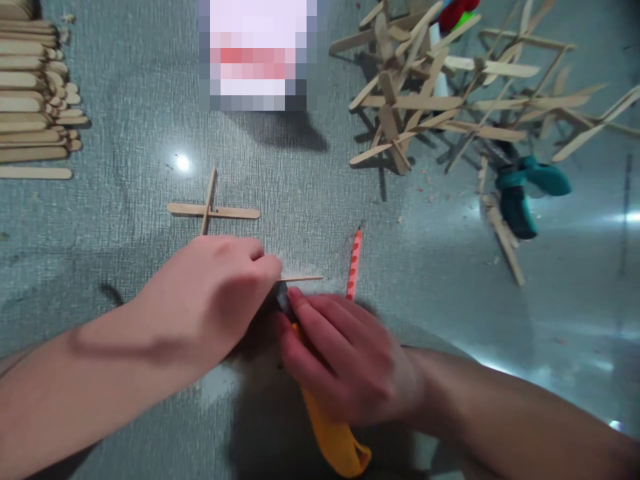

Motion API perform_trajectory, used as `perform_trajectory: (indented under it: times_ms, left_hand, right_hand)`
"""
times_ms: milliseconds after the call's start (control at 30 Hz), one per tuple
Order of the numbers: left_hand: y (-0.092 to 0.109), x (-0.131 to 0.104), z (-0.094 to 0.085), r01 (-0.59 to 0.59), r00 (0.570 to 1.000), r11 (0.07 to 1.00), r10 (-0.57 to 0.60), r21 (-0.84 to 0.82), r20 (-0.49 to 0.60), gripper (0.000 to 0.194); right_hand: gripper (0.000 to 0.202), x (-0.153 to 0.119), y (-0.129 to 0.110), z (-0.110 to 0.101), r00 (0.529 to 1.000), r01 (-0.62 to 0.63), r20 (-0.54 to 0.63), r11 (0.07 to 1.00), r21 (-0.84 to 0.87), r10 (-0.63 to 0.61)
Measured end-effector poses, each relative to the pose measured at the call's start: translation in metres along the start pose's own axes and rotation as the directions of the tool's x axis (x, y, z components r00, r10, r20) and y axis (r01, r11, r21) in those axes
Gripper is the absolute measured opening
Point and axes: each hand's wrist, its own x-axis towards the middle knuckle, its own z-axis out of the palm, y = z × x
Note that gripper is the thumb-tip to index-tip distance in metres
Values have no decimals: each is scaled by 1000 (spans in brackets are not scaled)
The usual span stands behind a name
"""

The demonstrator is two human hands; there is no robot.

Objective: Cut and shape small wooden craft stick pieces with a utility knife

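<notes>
Lengthwise, the wooden craft stick [304,278] juts rightward from the pinching left hand [227,280], just beyond the grey-tipped yellow tool [330,435] clasped in the right hand [345,360].

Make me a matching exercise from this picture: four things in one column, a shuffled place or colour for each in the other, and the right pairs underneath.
Column one
1. Yellow-handled tool
2. Spotted pencil
3. Teal-handled tool
4. Stacked wooden sticks

Column two
A. At the upper left edge of the picture
B. Next to the jumble of crossed sticks at the upper right
C. Held in the right hand
D. Pink and red

Right pairs: 1-C, 2-D, 3-B, 4-A
</notes>
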Motion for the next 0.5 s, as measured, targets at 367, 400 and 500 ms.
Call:
perform_trajectory:
  times_ms: [367, 400, 500]
  left_hand:
    - [-7, 0, -4, -46, 999, 998, 46, -46, 3, 20]
    - [-7, 0, -4, -50, 999, 998, 50, -47, 2, 19]
    - [-8, 0, -3, -69, 998, 997, 69, -38, -16, 20]
  right_hand:
    - [18, 1, 8, -3, 998, 52, 18, 996, 67, -53]
    - [17, 2, 9, -3, 998, 54, 21, 995, 82, -56]
    - [18, 4, 12, -4, 998, 53, 19, 990, 127, -56]
